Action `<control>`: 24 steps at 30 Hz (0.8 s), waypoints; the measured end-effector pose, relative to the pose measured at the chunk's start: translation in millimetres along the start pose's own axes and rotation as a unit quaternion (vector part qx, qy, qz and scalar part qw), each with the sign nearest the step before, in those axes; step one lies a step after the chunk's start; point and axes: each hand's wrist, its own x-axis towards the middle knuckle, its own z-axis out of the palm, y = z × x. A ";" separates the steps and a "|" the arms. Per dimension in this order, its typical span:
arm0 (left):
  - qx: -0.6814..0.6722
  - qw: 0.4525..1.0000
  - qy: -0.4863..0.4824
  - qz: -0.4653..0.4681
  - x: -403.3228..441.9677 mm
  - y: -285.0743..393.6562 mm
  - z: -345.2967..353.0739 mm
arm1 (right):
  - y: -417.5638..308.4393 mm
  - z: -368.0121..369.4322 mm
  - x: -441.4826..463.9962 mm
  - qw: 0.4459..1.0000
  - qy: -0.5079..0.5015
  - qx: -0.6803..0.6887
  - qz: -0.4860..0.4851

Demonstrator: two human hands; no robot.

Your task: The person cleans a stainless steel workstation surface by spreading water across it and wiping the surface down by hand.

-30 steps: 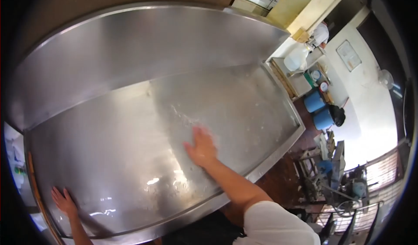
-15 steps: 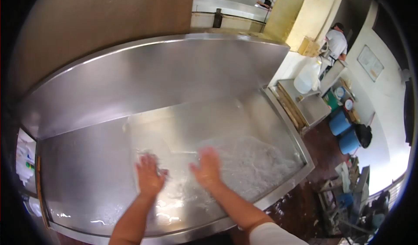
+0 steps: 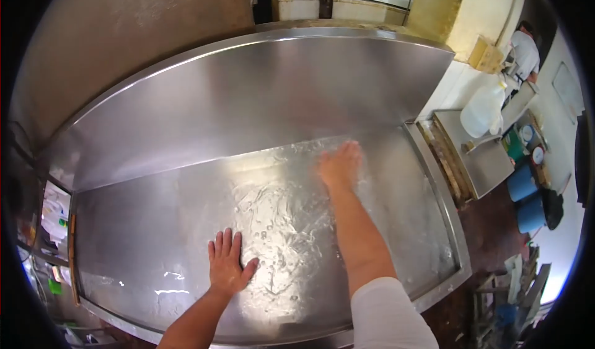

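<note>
A wide stainless steel table (image 3: 142,225) with a raised lip and a tall steel back panel (image 3: 248,95) lies below me. My left hand (image 3: 228,265) is flat on the steel near the middle, fingers spread and holding nothing. Farther off, by the foot of the back panel, my right hand (image 3: 340,164) is stretched out, slightly blurred, with its fingers extended and nothing in it. Rippled water (image 3: 279,243) covers the steel between and around my hands.
Right of the table are a small steel counter (image 3: 480,157), a translucent jug (image 3: 483,110) and blue buckets (image 3: 532,214). A person in white (image 3: 525,54) stands at the far right. A metal frame (image 3: 511,305) is at lower right.
My right hand has moved forward to the back panel's foot. My left hand came in from the left edge to the middle. The water has spread leftward from the right side.
</note>
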 end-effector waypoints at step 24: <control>0.054 0.996 0.023 -0.060 -0.5 8.6 21.8 | 260.8 -52.0 -169.1 0.992 -0.002 -0.005 0.129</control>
